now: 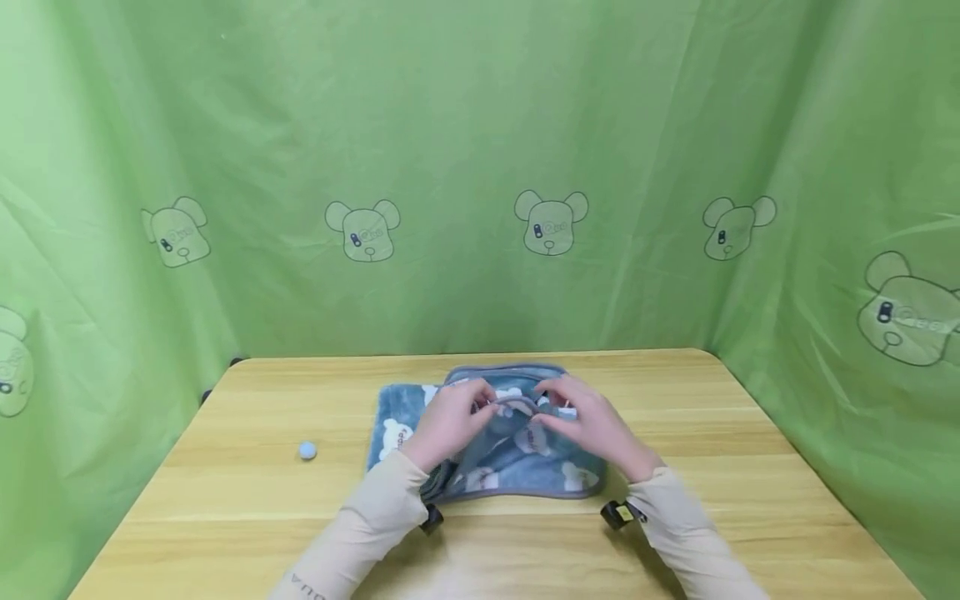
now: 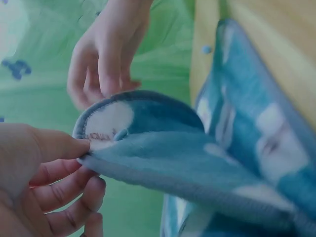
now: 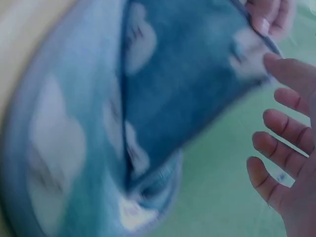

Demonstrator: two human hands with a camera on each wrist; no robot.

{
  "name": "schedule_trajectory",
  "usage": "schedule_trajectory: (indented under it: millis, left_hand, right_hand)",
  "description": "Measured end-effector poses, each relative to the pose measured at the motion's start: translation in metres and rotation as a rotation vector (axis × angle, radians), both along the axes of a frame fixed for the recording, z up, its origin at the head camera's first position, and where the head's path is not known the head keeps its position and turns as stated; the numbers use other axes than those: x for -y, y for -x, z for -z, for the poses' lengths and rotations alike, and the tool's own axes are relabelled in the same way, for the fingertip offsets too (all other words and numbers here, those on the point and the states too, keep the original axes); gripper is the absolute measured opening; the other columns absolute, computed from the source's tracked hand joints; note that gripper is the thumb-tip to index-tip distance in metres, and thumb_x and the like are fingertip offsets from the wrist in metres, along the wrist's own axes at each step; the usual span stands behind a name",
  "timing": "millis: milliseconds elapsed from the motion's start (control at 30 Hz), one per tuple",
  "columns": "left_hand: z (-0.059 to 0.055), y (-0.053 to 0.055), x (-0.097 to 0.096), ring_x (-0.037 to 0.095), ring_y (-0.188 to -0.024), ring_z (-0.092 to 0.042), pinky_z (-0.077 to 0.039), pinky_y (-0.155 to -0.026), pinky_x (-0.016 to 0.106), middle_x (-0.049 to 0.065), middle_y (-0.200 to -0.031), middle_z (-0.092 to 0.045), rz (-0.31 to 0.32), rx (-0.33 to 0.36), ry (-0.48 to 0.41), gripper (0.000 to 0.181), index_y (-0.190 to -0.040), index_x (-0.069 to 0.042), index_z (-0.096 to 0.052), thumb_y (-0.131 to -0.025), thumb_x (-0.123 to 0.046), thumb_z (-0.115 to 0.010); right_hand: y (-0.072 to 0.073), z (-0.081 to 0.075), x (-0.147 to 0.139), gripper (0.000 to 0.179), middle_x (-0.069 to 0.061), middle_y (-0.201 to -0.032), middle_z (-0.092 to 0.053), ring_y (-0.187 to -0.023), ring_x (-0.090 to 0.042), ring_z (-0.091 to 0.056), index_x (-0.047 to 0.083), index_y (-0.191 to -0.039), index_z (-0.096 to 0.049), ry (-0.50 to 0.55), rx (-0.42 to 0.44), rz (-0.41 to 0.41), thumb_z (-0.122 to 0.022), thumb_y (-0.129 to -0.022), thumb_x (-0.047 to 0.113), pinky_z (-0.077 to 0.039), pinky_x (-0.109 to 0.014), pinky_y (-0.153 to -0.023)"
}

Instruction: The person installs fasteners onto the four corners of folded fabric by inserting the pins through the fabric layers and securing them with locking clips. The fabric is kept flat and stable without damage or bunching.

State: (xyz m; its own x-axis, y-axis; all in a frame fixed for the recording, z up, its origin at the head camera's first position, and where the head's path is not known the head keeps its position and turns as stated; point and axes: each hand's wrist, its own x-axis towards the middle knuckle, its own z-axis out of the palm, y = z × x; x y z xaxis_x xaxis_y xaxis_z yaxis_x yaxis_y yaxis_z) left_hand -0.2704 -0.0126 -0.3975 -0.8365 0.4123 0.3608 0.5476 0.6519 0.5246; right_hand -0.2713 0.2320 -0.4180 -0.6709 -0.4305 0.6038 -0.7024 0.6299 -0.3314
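Observation:
A blue plush blanket (image 1: pixel 555 479), printed with white bears and bound in grey edging, lies partly folded on the wooden table. My left hand (image 1: pixel 455 414) pinches a raised edge between thumb and index finger, its other fingers loosely bent below. Opposite, my right hand (image 1: pixel 588 417) is at the same lifted flap, thumb and index finger spread apart. In the right wrist view its thumb (image 3: pixel 284 69) overlaps the flap's corner while the other fingers hang relaxed. A small blue lump (image 2: pixel 120 134) sits on a white bear print of the flap.
A small light-blue ball (image 1: pixel 307 450) lies on the table (image 1: pixel 247 508) left of the blanket. Green curtains (image 1: pixel 457 283) with bear-head drawings stand behind and on both sides. Black wrist cameras (image 1: pixel 617 515) hang under the sleeves.

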Motion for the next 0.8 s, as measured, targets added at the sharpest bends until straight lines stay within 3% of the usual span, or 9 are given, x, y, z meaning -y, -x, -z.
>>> schedule_trajectory:
  millis: [167,400,467,667,800]
  left_hand:
    - [0.003,0.019,0.017,0.010,-0.073,-0.059,-0.049,-0.068,0.025,0.002,-0.084,-0.069,-0.023,0.149,-0.132,0.008,-0.092,-0.011,-0.066,-0.091,-0.020,-0.066]
    - [0.028,0.046,0.044,0.010,-0.066,-0.055,-0.047,-0.061,0.023,0.006,-0.080,-0.066,-0.138,0.297,-0.312,0.012,-0.091,-0.004,-0.067,-0.087,-0.015,-0.069]
    - [0.035,0.051,0.051,0.010,-0.062,-0.054,-0.047,-0.059,0.023,0.006,-0.077,-0.065,-0.185,0.349,-0.349,0.012,-0.090,-0.002,-0.066,-0.087,-0.013,-0.069]
    - [0.052,0.061,0.060,0.011,-0.058,-0.060,-0.051,-0.060,0.024,0.009,-0.079,-0.068,-0.279,0.441,-0.363,0.012,-0.087,0.000,-0.067,-0.085,-0.011,-0.068]
    - [0.059,0.063,0.061,0.012,-0.060,-0.061,-0.052,-0.061,0.024,0.012,-0.082,-0.070,-0.297,0.462,-0.329,0.013,-0.088,0.002,-0.067,-0.084,-0.010,-0.068]
  right_hand:
    - [0.000,-0.008,-0.031,0.033,0.002,-0.085,-0.061,-0.079,-0.013,-0.056,0.007,-0.114,-0.065,0.018,0.026,0.154,-0.075,-0.083,0.015,-0.051,-0.029,-0.067]
    - [-0.005,-0.001,-0.074,0.016,0.002,-0.082,-0.062,-0.077,-0.015,-0.057,0.007,-0.100,-0.069,-0.034,0.052,0.253,-0.073,-0.085,0.010,-0.051,-0.032,-0.066]
    - [-0.006,0.002,-0.082,0.014,0.002,-0.080,-0.062,-0.075,-0.015,-0.056,0.006,-0.098,-0.068,-0.064,0.117,0.269,-0.072,-0.085,0.010,-0.050,-0.032,-0.065]
    - [-0.010,0.012,-0.098,0.023,-0.001,-0.078,-0.061,-0.069,-0.011,-0.053,0.002,-0.104,-0.065,-0.223,0.439,0.336,-0.069,-0.087,0.017,-0.045,-0.029,-0.062]
    - [-0.010,0.019,-0.104,0.020,-0.003,-0.076,-0.061,-0.066,-0.014,-0.052,0.003,-0.097,-0.065,-0.275,0.536,0.358,-0.071,-0.085,0.019,-0.044,-0.032,-0.059]
